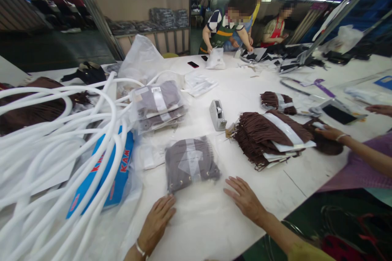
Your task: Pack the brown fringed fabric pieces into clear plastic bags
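In front of me lies a clear plastic bag with a folded grey fabric piece [199, 165] in it, wrapped by a pale paper band. My left hand [157, 220] rests palm down at the bag's near left corner, fingers stretched out and close together. Off the bag's near right side, my right hand [246, 200] is spread with its fingers apart, holding nothing. Whether either palm presses on the clear film cannot be made out. Behind this bag is a stack of similar bagged grey pieces [161, 100]; the top one carries a barcode label.
White tubing [113, 102] coils across the left over a blue KAM box [122, 171]. A tape dispenser [218, 115] stands mid-table. Right of it sit brown fringed bundles [272, 134], beside a neighbour's hand [329, 132]. Across the table, a person [226, 28] handles a white packet [216, 59].
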A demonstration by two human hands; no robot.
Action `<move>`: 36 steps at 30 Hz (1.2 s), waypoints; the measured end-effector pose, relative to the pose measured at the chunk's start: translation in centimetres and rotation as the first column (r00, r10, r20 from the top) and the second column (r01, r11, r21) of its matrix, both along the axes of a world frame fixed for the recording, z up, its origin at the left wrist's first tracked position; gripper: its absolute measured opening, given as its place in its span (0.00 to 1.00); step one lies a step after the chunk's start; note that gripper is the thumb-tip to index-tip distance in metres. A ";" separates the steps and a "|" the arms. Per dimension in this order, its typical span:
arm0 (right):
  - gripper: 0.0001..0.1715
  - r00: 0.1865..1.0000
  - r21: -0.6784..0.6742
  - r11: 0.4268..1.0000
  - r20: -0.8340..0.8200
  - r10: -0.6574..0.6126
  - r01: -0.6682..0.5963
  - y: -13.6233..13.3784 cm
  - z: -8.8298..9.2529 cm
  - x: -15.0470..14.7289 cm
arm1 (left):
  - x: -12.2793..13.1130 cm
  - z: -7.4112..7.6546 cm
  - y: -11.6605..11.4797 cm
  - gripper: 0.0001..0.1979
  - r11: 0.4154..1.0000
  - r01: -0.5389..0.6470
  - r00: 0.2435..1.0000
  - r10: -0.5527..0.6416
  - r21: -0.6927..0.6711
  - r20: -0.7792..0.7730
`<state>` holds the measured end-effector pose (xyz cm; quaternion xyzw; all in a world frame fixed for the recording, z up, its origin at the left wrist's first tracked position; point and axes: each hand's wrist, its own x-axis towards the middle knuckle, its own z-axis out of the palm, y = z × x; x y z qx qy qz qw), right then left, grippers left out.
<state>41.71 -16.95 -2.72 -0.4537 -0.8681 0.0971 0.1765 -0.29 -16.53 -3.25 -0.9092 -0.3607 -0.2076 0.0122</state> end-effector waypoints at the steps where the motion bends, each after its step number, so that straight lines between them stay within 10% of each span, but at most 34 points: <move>1: 0.24 0.998 -0.046 0.999 -0.063 0.009 -0.012 0.5 0.5 -0.5 | 0.1 0.1 0.6 0.18 0.998 -0.014 0.996 0.020 -0.069 0.088; 3: 0.14 0.966 -0.207 0.976 -0.228 -0.120 0.073 1.6 1.6 -1.3 | 0.2 0.6 1.6 0.13 0.943 -0.117 0.947 0.201 -0.312 0.252; 8: 0.17 0.601 -0.631 0.678 -0.390 -0.698 0.378 4.6 3.5 -3.5 | 1.3 2.8 3.6 0.18 0.523 -0.255 0.605 0.742 -0.813 0.288; 12: 0.20 0.477 -0.635 0.615 -0.404 -0.780 0.468 6.6 2.4 -6.1 | 3.4 2.4 5.1 0.22 0.374 -0.518 0.454 0.883 -0.769 0.123; 17: 0.20 0.577 -0.532 0.541 -0.116 -0.809 0.652 7.7 -1.0 -7.9 | 4.7 0.6 7.4 0.16 0.278 -0.703 0.436 0.896 -0.655 -0.088; 22: 0.14 0.636 -0.479 0.558 0.003 -0.771 0.678 8.3 -2.1 -7.7 | 2.7 1.5 8.4 0.12 0.360 -0.728 0.522 0.843 -0.583 -0.131; 28: 0.16 0.676 -0.449 0.571 0.111 -0.728 0.688 8.4 -2.0 -7.9 | 6.0 3.2 6.2 0.11 0.908 -0.419 0.901 0.416 -0.003 0.124; 36: 0.12 0.580 -0.441 0.566 -0.117 -0.806 0.697 13.6 2.0 -2.9 | 11.8 -3.5 5.4 0.31 0.931 -0.335 0.933 0.349 0.145 -0.088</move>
